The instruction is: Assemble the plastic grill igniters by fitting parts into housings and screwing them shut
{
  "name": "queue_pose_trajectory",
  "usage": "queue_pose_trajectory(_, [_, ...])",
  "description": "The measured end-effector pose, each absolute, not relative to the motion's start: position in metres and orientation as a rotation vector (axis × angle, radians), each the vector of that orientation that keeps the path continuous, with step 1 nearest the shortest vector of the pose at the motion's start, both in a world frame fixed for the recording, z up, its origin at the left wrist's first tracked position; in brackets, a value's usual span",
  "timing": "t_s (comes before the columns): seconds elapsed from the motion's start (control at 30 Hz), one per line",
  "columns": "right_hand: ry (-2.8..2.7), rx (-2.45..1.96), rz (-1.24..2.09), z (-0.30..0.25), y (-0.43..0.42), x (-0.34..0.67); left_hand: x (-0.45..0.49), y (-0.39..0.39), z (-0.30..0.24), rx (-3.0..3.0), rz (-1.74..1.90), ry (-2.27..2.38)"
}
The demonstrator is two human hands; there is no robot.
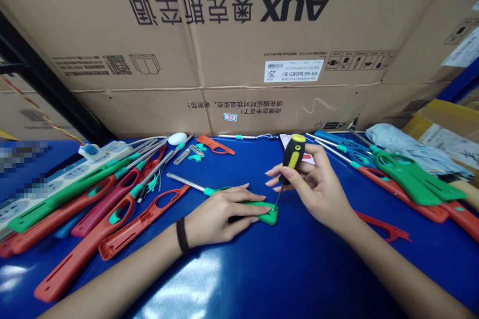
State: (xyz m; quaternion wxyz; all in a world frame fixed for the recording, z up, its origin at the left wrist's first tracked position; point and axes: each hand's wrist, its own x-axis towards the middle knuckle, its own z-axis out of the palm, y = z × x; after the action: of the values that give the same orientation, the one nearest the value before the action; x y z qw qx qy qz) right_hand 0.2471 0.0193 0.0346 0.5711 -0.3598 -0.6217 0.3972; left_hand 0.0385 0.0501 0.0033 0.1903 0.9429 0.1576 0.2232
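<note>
A green long-necked lighter (268, 217) lies on the blue table, its metal tube (186, 181) pointing to the far left. My left hand (226, 212) rests over the lighter's body with fingers closed on it, hiding most of the handle. In my right hand (314, 184) is a black-and-yellow screwdriver (294, 157), gripped by its handle and held nearly upright. The screwdriver's thin shaft reaches down to the end of the green lighter, beside my left fingertips.
To the left lie several red and green lighters (86, 244) beside a white power strip (71, 174). An opened red lighter shell (144, 224) is near my left forearm. More lighters (407, 174) and a blue cloth (407, 144) sit on the right. A cardboard box (232, 50) stands behind.
</note>
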Motion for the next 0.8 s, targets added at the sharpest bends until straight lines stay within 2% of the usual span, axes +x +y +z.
queue_pose_trajectory(0.8, [-1.492,-0.856,0.878,0.0291,0.0180,0.2466,0.0382,0.0498,0.0025,2.647,0.628,0.454])
